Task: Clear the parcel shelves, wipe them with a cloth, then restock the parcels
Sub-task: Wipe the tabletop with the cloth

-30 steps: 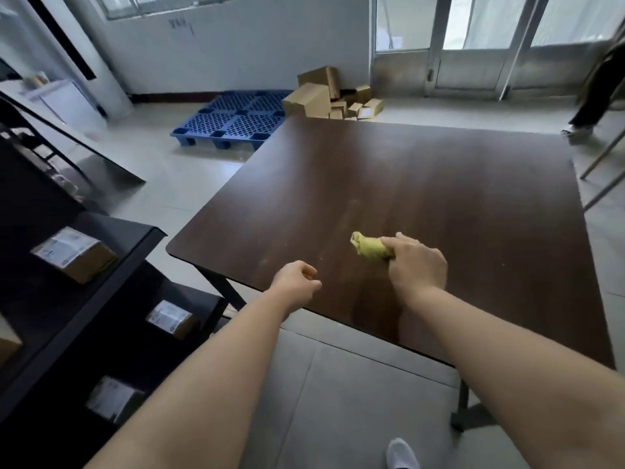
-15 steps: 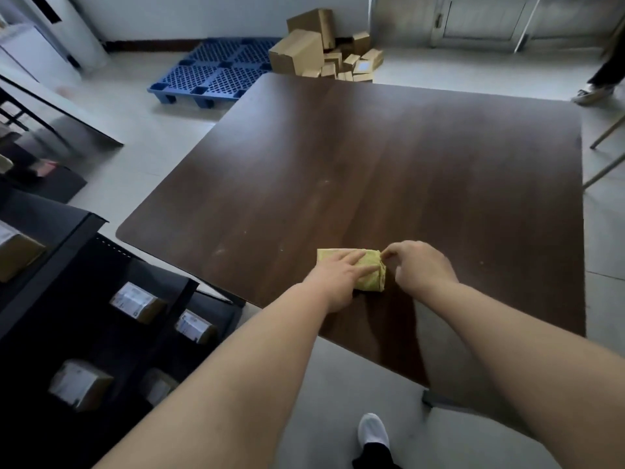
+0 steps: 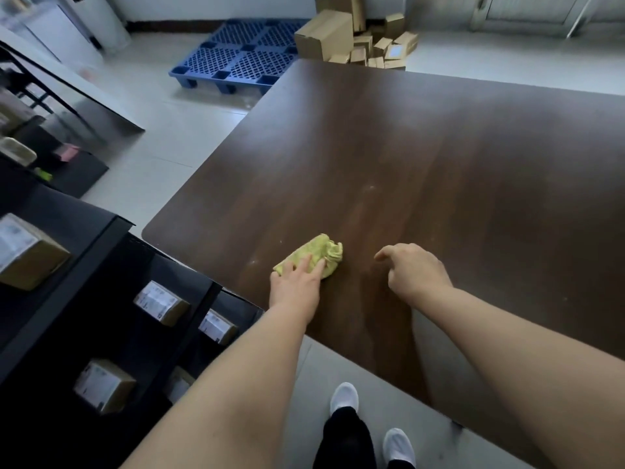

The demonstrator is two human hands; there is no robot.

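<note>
A crumpled yellow-green cloth (image 3: 314,253) lies near the front left corner of the dark wooden table (image 3: 439,184). My left hand (image 3: 296,282) rests on the cloth with straight fingers laid over its near edge. My right hand (image 3: 412,269) hovers just right of the cloth, apart from it, fingers loosely curled and holding nothing. On the left stands a black shelf unit (image 3: 84,265) with several small labelled cardboard parcels, one on the upper shelf (image 3: 27,252) and others on lower shelves (image 3: 160,302).
A blue plastic pallet (image 3: 236,59) lies on the floor beyond the table, with a heap of cardboard boxes (image 3: 355,35) beside it. My white shoes (image 3: 345,397) stand on the grey floor at the table's front edge. A second dark table (image 3: 67,89) stands at far left.
My right hand has let go of the cloth and drawn off to the right. The left hand has come onto the cloth and shifted it left. The view has tilted further down.
</note>
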